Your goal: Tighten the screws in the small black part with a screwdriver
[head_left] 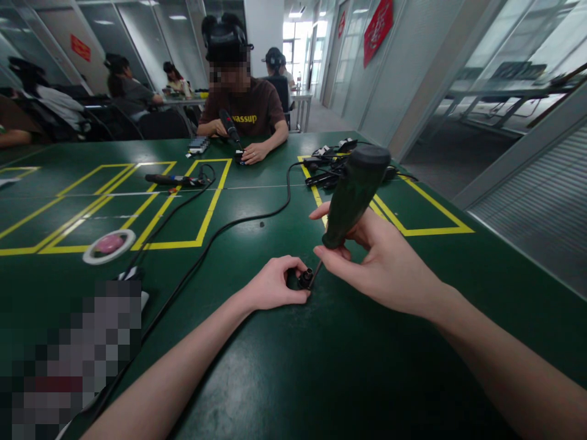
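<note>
My right hand (367,250) is closed around the lower handle of a dark screwdriver (355,192), which leans with its thick end up and to the right. Its thin shaft slants down to a small black cylindrical part (306,278) on the table. Thumb and fingers of my left hand (277,282) pinch that part from the left. The screwdriver's tip meets the right side of the part, but exactly where it sits is too small to make out.
The green table (257,379) carries yellow tape outlines. A long black cable (220,229) runs past my left arm. Beyond are a tape roll (89,253), a black corded tool (167,179) and a heap of black cables (328,168). A co-worker (257,116) sits opposite, holding a tool.
</note>
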The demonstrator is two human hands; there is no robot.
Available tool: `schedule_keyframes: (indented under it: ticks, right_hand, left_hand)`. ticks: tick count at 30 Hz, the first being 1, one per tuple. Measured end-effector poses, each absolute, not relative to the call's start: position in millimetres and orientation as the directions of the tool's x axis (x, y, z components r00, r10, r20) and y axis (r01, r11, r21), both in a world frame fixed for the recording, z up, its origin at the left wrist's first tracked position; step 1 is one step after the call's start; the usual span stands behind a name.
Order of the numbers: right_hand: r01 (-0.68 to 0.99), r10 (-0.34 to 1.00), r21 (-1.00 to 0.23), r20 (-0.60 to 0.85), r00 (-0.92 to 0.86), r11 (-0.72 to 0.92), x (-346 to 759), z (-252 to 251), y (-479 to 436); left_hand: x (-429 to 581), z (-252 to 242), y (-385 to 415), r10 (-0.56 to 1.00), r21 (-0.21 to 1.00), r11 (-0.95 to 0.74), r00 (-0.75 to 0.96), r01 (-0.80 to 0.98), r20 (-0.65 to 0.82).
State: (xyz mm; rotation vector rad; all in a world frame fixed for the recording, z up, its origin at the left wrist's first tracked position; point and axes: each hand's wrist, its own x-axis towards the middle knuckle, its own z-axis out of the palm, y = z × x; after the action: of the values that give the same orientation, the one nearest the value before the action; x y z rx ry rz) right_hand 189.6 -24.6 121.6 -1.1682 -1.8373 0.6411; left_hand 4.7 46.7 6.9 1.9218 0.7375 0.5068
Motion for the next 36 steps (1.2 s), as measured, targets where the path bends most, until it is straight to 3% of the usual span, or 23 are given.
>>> schedule_keyframes:
  ticks: [20,36]
  right_hand:
    - [0.446,0.894,-0.775,0.404,-0.194,0.447,189.3,119.4,-23.6]
    - [0.48,0.955,-0.825,0.257,-0.152,0.298,190.8,131.7,-24.7]
  left_hand:
    - [5.1,8.0,45.7,0.696,0.905,-0.325,0.717,0.273,0.033]
    - [5.0,7.4,45.5,0.699,0.896,-0.339,0.714,0.287,0.035]
